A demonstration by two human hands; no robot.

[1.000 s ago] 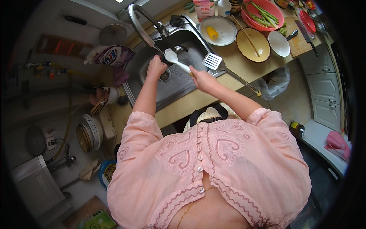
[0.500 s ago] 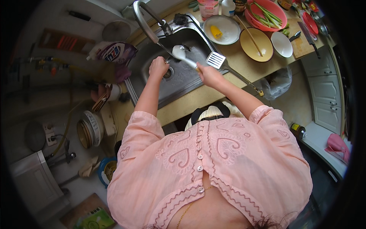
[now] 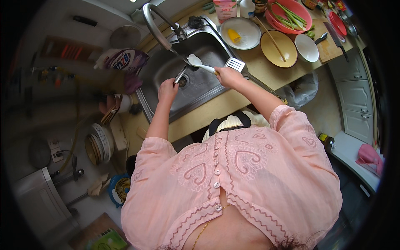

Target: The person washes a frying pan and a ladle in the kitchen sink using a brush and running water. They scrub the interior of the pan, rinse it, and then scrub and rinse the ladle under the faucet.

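Note:
My right hand (image 3: 228, 77) is closed round the handle of a white ladle (image 3: 201, 65), its bowl over the sink under the faucet. In my left hand (image 3: 168, 89) is a slim silver-handled utensil (image 3: 180, 75), pointing up toward the ladle's bowl. Its far end meets or passes behind the ladle, so I cannot make out its kind. What looks like a thin stream of water falls from the faucet (image 3: 155, 25) near the ladle's bowl. The steel sink (image 3: 166, 66) lies below both hands, its drain near my left hand.
A slotted turner (image 3: 235, 64) lies on the counter just right of the sink. Beyond it stand a white bowl with a yellow piece (image 3: 234, 36), a yellow bowl (image 3: 275, 52) with chopsticks across it, a small white bowl (image 3: 307, 48), a red basin (image 3: 310, 16) of green stalks and a knife (image 3: 335, 41).
My left hand has lowered toward the sink's near edge, and the silver handle now shows. The ladle has tilted flatter, its bowl slightly lower. My right hand has barely moved.

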